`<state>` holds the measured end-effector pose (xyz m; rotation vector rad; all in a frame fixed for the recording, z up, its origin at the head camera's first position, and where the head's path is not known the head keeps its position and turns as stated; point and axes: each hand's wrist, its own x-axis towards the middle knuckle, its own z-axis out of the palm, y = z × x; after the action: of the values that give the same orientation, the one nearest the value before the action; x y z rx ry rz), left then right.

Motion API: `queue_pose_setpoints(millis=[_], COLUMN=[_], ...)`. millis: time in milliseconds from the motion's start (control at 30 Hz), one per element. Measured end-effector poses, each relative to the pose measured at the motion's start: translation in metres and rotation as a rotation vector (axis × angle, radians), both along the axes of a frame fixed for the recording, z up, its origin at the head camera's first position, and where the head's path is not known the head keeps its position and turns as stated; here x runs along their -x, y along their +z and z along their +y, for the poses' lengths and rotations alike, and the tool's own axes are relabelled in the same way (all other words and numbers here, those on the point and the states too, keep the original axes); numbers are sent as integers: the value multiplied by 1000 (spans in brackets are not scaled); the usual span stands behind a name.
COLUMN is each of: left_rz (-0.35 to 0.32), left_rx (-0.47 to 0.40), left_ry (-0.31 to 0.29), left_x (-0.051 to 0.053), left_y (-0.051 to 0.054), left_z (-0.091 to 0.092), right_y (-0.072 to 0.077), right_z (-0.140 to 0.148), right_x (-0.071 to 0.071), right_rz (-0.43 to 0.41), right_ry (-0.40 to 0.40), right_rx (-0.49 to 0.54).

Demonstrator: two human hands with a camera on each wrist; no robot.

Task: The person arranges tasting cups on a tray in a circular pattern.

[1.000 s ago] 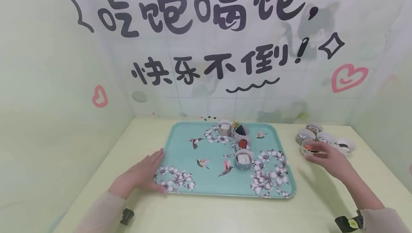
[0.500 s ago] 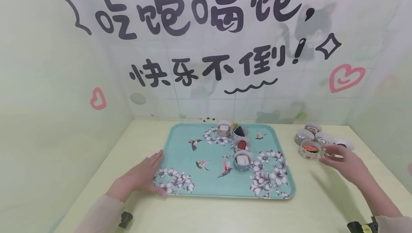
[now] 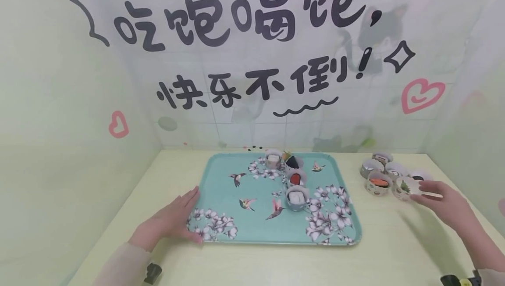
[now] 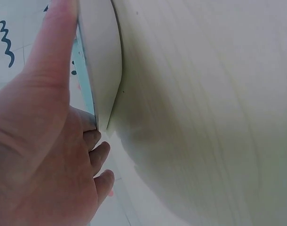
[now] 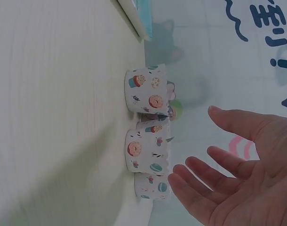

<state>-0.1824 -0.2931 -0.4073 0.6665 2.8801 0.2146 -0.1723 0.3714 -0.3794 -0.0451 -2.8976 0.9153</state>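
My left hand [image 3: 173, 218] rests at the near left corner of a turquoise tray [image 3: 218, 176] printed with birds and blossoms. Its fingers lie straight along the left edge and the thumb along the front edge, as the left wrist view of the tray's rim [image 4: 103, 61] also shows. My right hand [image 3: 447, 200] is at the right side of a paper baking cup [image 3: 401, 194] holding a green leaf-like piece. In the right wrist view that hand's loosely bent fingers stand apart from the patterned cups. An orange-topped piece fills the neighbouring cup [image 3: 378, 188].
On the tray stand several cups, among them a front one with a white piece [image 3: 296, 197] and one with a red piece [image 3: 295, 179]. More cups [image 3: 371, 169] cluster behind the right hand's cup. A printed cloth backdrop [image 3: 252, 132] closes off the table's back.
My right hand has moved right from the orange-topped cup to the right side, and the cup with the green piece now shows beside that cup. My left hand stays at the tray.
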Motion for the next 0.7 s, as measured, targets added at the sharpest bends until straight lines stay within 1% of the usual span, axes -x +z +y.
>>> queue_pose_setpoints(millis=[200, 433, 700], left_rz=[3, -6, -15], left_rx=[-9, -7, -26], left_ry=[-4, 0, 4], left_x=[0, -1, -2], left_y=[0, -2, 2], left_z=[0, 0, 1], right_y=[-2, -5, -6], right_z=[9, 15, 17], right_x=[2, 3, 5], right_rz=[-8, -12, -90], right_ry=[-40, -45, -59], right_rx=[-13, -23, -27])
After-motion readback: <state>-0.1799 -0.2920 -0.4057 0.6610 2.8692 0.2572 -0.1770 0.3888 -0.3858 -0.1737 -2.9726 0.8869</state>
